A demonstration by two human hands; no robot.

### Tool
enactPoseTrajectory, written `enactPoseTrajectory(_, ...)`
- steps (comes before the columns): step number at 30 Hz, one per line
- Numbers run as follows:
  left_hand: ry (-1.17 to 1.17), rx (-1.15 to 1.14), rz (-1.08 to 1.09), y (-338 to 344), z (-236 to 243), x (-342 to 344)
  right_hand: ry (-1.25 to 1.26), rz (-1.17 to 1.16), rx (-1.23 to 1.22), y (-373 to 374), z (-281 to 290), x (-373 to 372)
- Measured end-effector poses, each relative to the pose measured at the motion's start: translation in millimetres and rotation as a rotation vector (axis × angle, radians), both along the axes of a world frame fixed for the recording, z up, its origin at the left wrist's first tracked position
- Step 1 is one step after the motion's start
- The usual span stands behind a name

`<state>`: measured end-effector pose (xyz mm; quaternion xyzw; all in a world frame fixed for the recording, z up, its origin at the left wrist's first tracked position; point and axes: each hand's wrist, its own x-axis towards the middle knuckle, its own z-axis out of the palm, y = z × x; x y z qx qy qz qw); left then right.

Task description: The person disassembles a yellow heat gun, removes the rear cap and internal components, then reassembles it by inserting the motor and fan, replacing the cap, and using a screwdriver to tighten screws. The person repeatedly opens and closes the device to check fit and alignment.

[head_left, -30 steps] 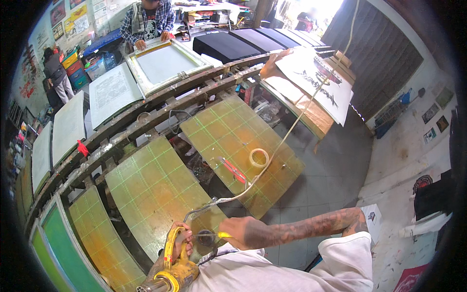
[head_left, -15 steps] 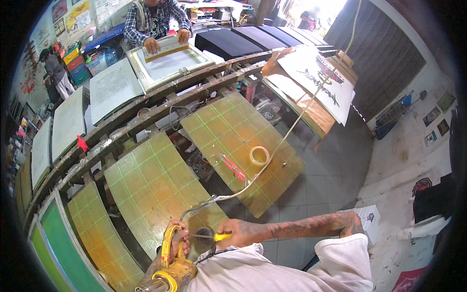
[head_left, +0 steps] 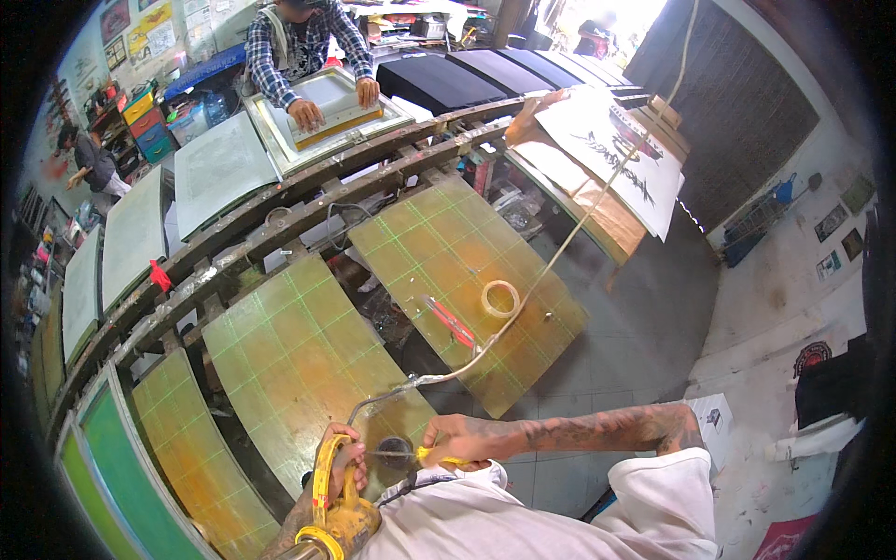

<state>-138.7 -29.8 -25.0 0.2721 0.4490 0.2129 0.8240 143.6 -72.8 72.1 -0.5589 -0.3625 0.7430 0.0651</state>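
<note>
A yellow heat gun with a metal nozzle is tilted near the lower edge. My left hand is closed round its handle, beside the yellow loop. In my right hand is a screwdriver with a yellow handle, its thin shaft pointing left at the heat gun by my left fingers. Where the tip meets the gun is hidden by those fingers. Behind the shaft, a dark round thing shows against the gridded board. A cord runs from the gun across the boards and up to the right.
On the gridded board to the right lie a tape roll and a red cutter. A co-worker bends over a printing screen with a squeegee. Printed sheets stand at the right; a green-meshed frame at left.
My right fingers have shifted and spread along the screwdriver's handle, showing more of it. The co-worker has drawn the squeegee nearer across the screen. A person at far left has bent forward.
</note>
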Motion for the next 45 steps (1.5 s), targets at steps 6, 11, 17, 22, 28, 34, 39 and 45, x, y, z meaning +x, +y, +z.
enactPoseTrajectory(6,-0.038,-0.048,0.033,0,-8,-4,-0.602,0.488,1.687,-22,-5,3)
enactPoseTrajectory(11,-0.067,-0.062,0.098,-3,0,-2,-0.863,0.578,1.754,-41,0,-12)
enactPoseTrajectory(17,-0.050,0.033,0.039,-4,10,4,-0.102,0.049,0.348,-5,-2,3)
enactPoseTrajectory(22,-0.090,0.143,0.090,-6,12,8,-0.340,0.219,1.088,-22,8,-13)
enactPoseTrajectory(28,0.000,0.272,0.037,-6,16,11,0.074,-0.154,0.275,-26,-10,-3)
enactPoseTrajectory(34,-0.097,0.157,0.022,-6,13,5,0.085,-0.073,-0.118,12,-2,6)
enactPoseTrajectory(39,-0.110,0.048,0.113,-7,2,-4,0.124,0.014,0.074,13,-30,8)
enactPoseTrajectory(45,-0.203,-0.224,0.253,-2,-5,-25,-0.055,0.091,0.410,-9,-68,43)
